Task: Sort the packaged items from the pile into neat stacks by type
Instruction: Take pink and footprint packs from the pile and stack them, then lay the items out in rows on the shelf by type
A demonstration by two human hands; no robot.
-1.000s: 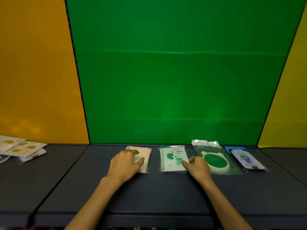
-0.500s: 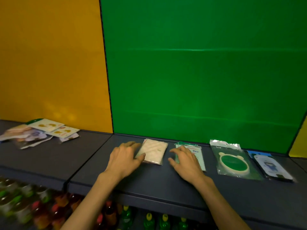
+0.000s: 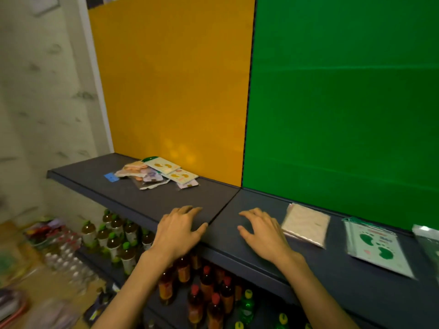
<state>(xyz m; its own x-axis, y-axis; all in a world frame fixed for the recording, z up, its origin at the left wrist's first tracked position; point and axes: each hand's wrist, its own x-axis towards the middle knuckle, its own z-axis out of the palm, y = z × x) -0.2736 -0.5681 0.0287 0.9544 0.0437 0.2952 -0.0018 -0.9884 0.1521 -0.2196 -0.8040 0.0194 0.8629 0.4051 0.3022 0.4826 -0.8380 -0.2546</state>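
Observation:
A loose pile of packaged items [image 3: 156, 174] lies on the dark shelf [image 3: 133, 200] against the orange panel, with a small blue card [image 3: 111, 177] at its left edge. To the right, a beige packet [image 3: 306, 223] and a packet with green footprints [image 3: 375, 247] lie side by side in front of the green panel. My left hand [image 3: 179, 230] hovers over the shelf's front edge, fingers relaxed and holding nothing. My right hand [image 3: 262, 232] is just left of the beige packet, fingers spread, also holding nothing. Both hands are between the pile and the sorted packets.
A clear bag's corner [image 3: 427, 241] shows at the far right edge. Below the shelf stand several bottles [image 3: 114, 241] with green caps and several [image 3: 204, 290] with red caps. Blurred goods [image 3: 35, 269] fill the floor at the lower left. A pale wall [image 3: 42, 103] rises on the left.
The view has swung left, bringing the pile toward the middle. Both hands have left the beige and footprint packets and moved left along the shelf.

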